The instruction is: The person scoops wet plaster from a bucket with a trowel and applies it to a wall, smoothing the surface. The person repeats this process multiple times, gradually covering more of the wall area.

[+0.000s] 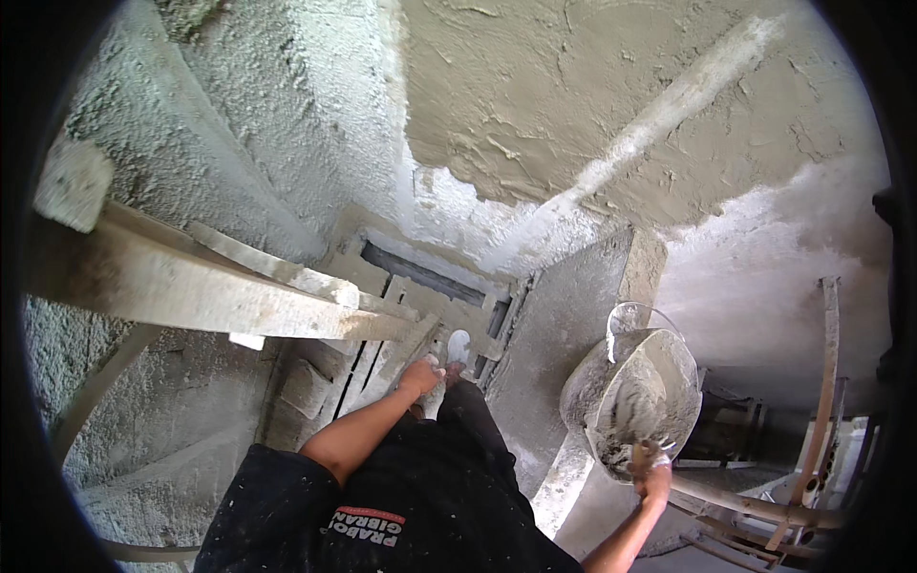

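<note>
To the right stands a mortar bucket [690,368] with a raised wire handle, holding wet grey mortar [638,396]. My right hand [652,470] is at its near rim, fingers curled round something at the mortar's edge that is too small and smeared to name. In the middle, my left hand [422,375] is closed, low in front of my body beside a narrow pale board [399,355]. What its fingers hold, if anything, is hidden. Just right of it is my foot [457,371], with a pale rounded tip, below a dark trouser leg.
Fresh grey plaster [535,95] covers the upper wall, crossed by a pale diagonal strip. Rough plaster [239,124] lines the left wall. A thick beam [191,286] juts in from the left. The bucket rests by a wide grey board [564,315]. Poles [829,382] stand at right.
</note>
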A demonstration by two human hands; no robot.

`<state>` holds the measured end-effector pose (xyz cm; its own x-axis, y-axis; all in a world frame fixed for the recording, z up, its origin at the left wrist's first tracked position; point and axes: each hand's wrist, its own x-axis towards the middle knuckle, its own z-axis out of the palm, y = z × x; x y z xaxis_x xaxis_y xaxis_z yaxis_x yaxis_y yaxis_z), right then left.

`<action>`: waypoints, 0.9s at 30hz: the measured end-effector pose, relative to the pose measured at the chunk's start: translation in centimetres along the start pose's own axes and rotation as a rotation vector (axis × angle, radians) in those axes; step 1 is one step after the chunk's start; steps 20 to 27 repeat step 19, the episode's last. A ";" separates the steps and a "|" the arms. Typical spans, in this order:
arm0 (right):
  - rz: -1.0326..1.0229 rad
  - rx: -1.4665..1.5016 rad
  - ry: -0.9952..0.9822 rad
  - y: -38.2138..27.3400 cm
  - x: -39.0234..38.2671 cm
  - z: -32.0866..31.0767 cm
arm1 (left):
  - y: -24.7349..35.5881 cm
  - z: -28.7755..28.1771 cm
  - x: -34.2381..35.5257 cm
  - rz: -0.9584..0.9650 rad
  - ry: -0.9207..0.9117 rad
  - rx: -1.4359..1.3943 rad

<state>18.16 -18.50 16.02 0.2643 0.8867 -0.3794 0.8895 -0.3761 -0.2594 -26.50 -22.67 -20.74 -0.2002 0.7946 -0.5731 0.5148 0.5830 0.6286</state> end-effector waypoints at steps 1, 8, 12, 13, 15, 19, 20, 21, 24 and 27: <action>-0.027 -0.251 -0.077 0.4 0.7 1.0 | 0.0 -0.4 -0.1 -0.003 0.007 0.002; -0.213 -0.415 0.338 0.2 -1.0 4.0 | -0.9 -2.6 -0.5 0.016 -0.055 0.137; -0.303 0.418 0.511 -10.2 -4.1 1.8 | -1.2 -3.0 -1.0 -0.037 -0.100 0.239; -0.413 0.652 0.466 -13.0 -5.3 0.6 | -0.8 -2.9 -1.4 -0.010 -0.073 0.251; -0.792 0.864 0.532 -17.6 -8.3 -2.0 | 0.4 -3.4 -2.3 0.031 -0.071 0.278; -1.466 0.849 0.702 -22.1 -10.8 -8.9 | 2.7 -5.9 -3.9 0.199 -0.078 0.204; -1.466 0.849 0.702 -22.1 -10.8 -8.9 | 2.7 -5.9 -3.9 0.199 -0.078 0.204; -1.466 0.849 0.702 -22.1 -10.8 -8.9 | 2.7 -5.9 -3.9 0.199 -0.078 0.204; -1.466 0.849 0.702 -22.1 -10.8 -8.9 | 2.7 -5.9 -3.9 0.199 -0.078 0.204; -1.466 0.849 0.702 -22.1 -10.8 -8.9 | 2.7 -5.9 -3.9 0.199 -0.078 0.204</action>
